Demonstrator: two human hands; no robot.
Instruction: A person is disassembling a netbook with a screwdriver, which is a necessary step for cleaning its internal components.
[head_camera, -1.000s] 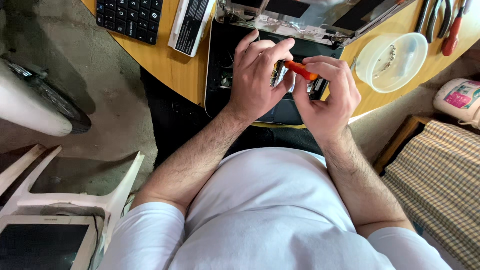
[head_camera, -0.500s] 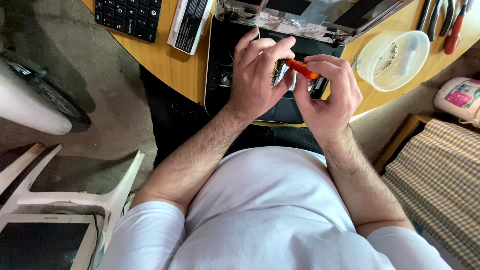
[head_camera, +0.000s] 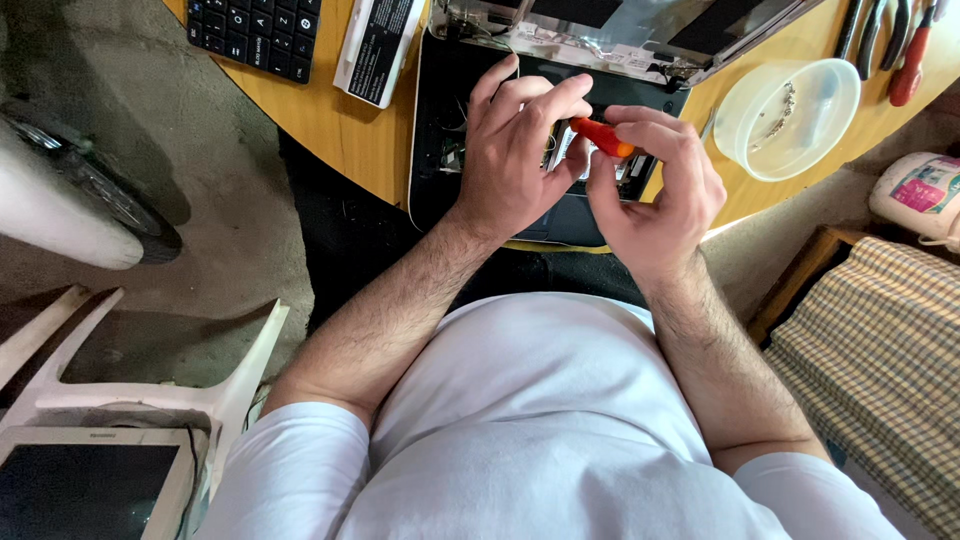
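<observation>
Across the top of the frame a rounded wooden table (head_camera: 340, 130) is carrying our work, and below its edge we are sitting over a bare concrete floor. At upper centre an opened black laptop base (head_camera: 440, 190) is lying in front of us, with its loosened metal-backed lid (head_camera: 620, 30) propped behind it. We are judging this to be the unscrewing stage of the teardown. Our right hand (head_camera: 655, 195) is curling tightly around an orange-handled screwdriver (head_camera: 603, 136), fingertips pinching the handle; its tip is hidden behind our left hand. Our left hand (head_camera: 515, 150) is resting half open on the laptop base, fingers bent and steadying a small silvery part; what that part is we cannot tell. For the next move we are needing the tip seated squarely and the base kept from sliding. A clear plastic bowl (head_camera: 790, 115) holding screws is waiting at upper right, and a loose keyboard (head_camera: 255, 35) and battery pack (head_camera: 378, 45) are lying at upper left.
</observation>
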